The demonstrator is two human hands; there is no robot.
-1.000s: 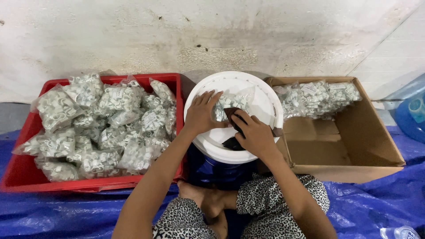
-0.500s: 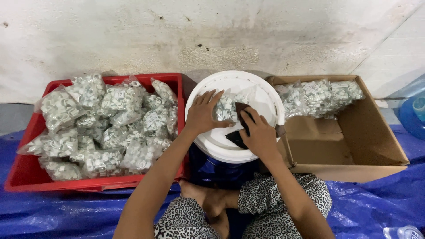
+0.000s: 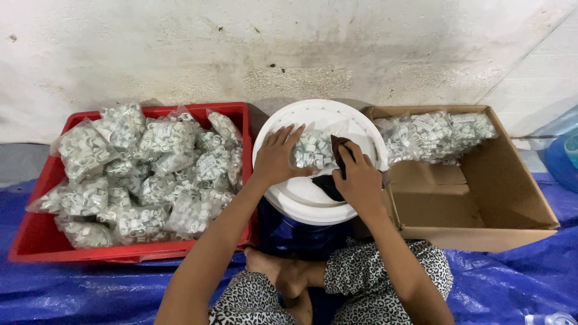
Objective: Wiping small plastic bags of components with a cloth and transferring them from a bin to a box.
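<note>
Clear bag (image 3: 313, 150) of small white pieces, lying on white bucket lid (image 3: 304, 201), centre of scene, between left hand (image 3: 278, 157) and right hand (image 3: 360, 178). Left fingers spread flat, touching bag's left edge. Right fingers curled around a dark object (image 3: 332, 180). Hemmed closely left by red crate (image 3: 36, 244) of similar bags, right by cardboard box (image 3: 481, 207). Open room only near, over blue tarp (image 3: 90, 289).

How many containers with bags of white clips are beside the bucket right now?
2. A red crate heaped with bags sits left of the white bucket lid; a cardboard box with fewer bags sits right. More may lie outside the frame.
</note>
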